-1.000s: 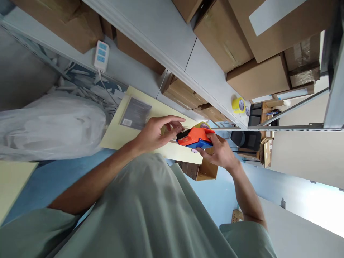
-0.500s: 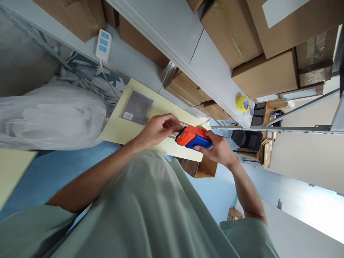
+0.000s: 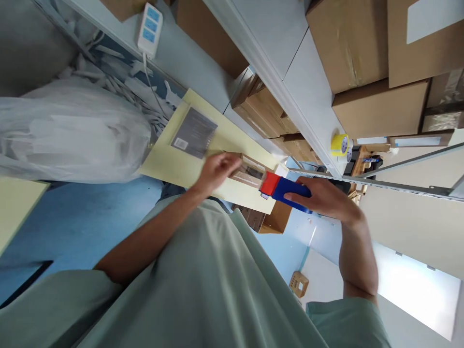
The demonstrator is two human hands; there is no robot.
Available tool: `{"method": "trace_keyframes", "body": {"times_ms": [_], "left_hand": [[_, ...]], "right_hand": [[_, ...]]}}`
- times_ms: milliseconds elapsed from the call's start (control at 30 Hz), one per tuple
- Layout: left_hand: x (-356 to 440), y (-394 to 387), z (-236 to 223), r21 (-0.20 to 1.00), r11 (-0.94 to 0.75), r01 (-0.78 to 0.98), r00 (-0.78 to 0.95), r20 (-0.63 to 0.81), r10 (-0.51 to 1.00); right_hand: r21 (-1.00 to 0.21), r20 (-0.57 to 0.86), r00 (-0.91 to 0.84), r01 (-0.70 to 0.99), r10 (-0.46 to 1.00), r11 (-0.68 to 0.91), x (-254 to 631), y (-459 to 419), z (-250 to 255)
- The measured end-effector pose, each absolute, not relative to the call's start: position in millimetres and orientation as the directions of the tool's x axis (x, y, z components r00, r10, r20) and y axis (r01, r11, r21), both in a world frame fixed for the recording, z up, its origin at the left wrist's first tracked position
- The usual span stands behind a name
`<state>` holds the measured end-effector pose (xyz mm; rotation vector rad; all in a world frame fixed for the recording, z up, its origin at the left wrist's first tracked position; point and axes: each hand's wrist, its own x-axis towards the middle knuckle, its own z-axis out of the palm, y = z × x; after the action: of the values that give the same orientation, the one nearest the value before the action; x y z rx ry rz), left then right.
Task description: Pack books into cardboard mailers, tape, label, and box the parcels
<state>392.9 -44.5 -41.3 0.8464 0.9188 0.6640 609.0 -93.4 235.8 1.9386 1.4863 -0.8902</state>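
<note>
My right hand (image 3: 321, 195) grips a red and blue tape dispenser (image 3: 290, 192) by its blue body. The dispenser's red head points left, over the right end of a narrow cardboard box (image 3: 243, 176). Inside the box shows a dark strip, seen through what looks like a clear opening or tape. At the box's left end is my left hand (image 3: 217, 170), blurred, with its fingers curled inward; what they hold, if anything, is hidden. A flat grey packet with a barcode label (image 3: 194, 133) lies left of this hand on the pale yellow board (image 3: 165, 162).
A white power strip (image 3: 150, 30) rests on the grey shelf, its cord hanging down. Yellow tape rolls (image 3: 340, 144) stand by the shelf edge near large cartons (image 3: 351, 43). A big translucent plastic bag (image 3: 72, 130) lies to the left. An open carton (image 3: 277, 220) stands below the board.
My right hand has moved right with the tape dispenser, away from my left hand, and the dispenser has turned. The box between my hands now shows more. The view has shifted slightly.
</note>
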Motion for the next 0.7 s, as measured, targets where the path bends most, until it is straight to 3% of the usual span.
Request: {"method": "trace_keyframes", "body": {"times_ms": [67,200,367,700], "left_hand": [[382,-32,-63,0.805,0.583,-0.112,0.405,-0.499,0.766],[380,-29,-99,0.704,0.700,-0.120,0.485,-0.573,0.660],[402,-47,-120,0.627,0.769,-0.121,0.493,-0.634,0.595],[413,-44,-149,0.621,0.781,-0.066,0.492,-0.661,0.567]], "right_hand": [[0.065,-0.789,0.229,0.954,0.570,-0.293,617,-89,249],[0.091,-0.820,0.281,0.924,0.498,-0.371,621,-81,260],[0.054,-0.783,0.267,0.929,0.562,-0.366,600,-70,246],[0.052,-0.743,0.254,0.944,0.620,-0.325,572,-51,229]]}}
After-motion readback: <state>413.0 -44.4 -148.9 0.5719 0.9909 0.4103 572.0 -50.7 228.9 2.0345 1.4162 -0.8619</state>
